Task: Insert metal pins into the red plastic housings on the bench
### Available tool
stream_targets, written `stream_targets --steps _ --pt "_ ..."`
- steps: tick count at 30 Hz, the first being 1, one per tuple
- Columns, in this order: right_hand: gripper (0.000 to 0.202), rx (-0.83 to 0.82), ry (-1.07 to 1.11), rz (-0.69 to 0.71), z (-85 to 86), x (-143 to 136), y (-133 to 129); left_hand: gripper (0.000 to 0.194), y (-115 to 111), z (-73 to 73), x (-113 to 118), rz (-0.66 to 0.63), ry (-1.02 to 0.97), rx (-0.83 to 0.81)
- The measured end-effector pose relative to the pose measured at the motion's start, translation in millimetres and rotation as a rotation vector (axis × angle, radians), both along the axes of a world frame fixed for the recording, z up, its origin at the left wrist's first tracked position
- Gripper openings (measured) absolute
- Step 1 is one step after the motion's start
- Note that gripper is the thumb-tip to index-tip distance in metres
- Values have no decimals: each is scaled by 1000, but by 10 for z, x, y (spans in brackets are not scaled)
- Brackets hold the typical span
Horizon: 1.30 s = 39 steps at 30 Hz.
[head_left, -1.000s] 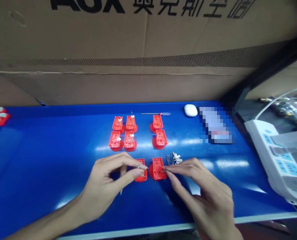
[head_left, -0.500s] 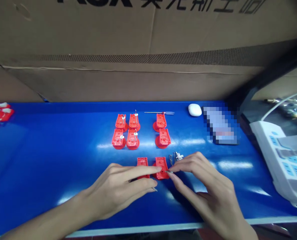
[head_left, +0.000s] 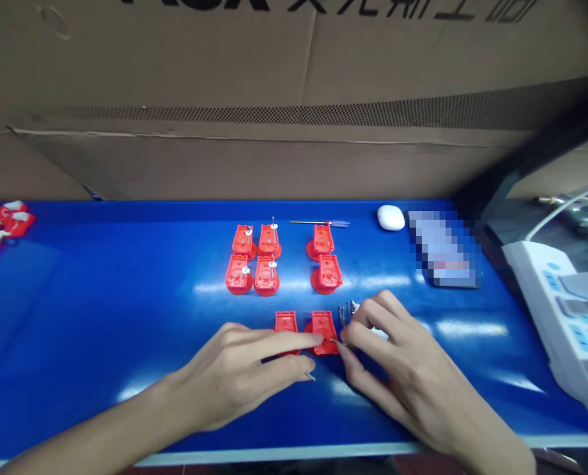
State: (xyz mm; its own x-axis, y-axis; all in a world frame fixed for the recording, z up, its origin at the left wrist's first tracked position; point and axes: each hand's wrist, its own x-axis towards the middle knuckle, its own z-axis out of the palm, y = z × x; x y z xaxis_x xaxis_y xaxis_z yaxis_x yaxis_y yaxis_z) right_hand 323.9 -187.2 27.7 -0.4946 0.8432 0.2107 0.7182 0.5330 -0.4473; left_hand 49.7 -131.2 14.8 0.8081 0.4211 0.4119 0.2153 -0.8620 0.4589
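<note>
Two red plastic housings sit in front of me, the left housing point(head_left: 286, 321) partly under my fingers and the right housing point(head_left: 322, 323) fully showing its inside. My left hand point(head_left: 239, 369) reaches over them, its index fingertip on the right housing. A thin metal rod point(head_left: 310, 377) sticks out from under its lower fingers; the rest of the rod is hidden. At the right housing's edge, my right hand point(head_left: 397, 356) pinches a small metal piece point(head_left: 334, 341) between thumb and index finger. Beyond it lie several small metal parts point(head_left: 342, 315), partly covered by that hand.
Several red housings with white pieces point(head_left: 266, 276) stand further back, and two without them point(head_left: 329, 272) stand to their right. Behind lies a screwdriver point(head_left: 330, 223). A white case point(head_left: 391, 218), a blurred phone-like object point(head_left: 442, 251), a power strip point(head_left: 561, 316) and red-white parts point(head_left: 1, 227) lie around.
The view has shifted slightly, moving everything a little to the right. My right hand has turned, its fingers more curled, with the small metal piece still at the housing's edge. My left hand stays in place.
</note>
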Motion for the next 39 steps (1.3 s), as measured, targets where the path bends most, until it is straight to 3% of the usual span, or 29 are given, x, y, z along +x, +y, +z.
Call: stream_targets --steps 15,18,21,26,39 --pt "27 -41 4 27 -24 -1 77 12 9 -17 -12 -7 -18 -11" --pt "22 5 -2 7 -20 -8 77 12 10 -21 -12 -13 -33 -15" --pt "5 45 17 -14 -11 5 56 12 13 -22 -8 -20 -31 -29" --pt "15 39 86 4 8 55 1 12 13 -20 -11 -15 -30 -26" --pt "12 -31 68 -1 -17 25 27 15 19 -15 -11 -23 -22 -12"
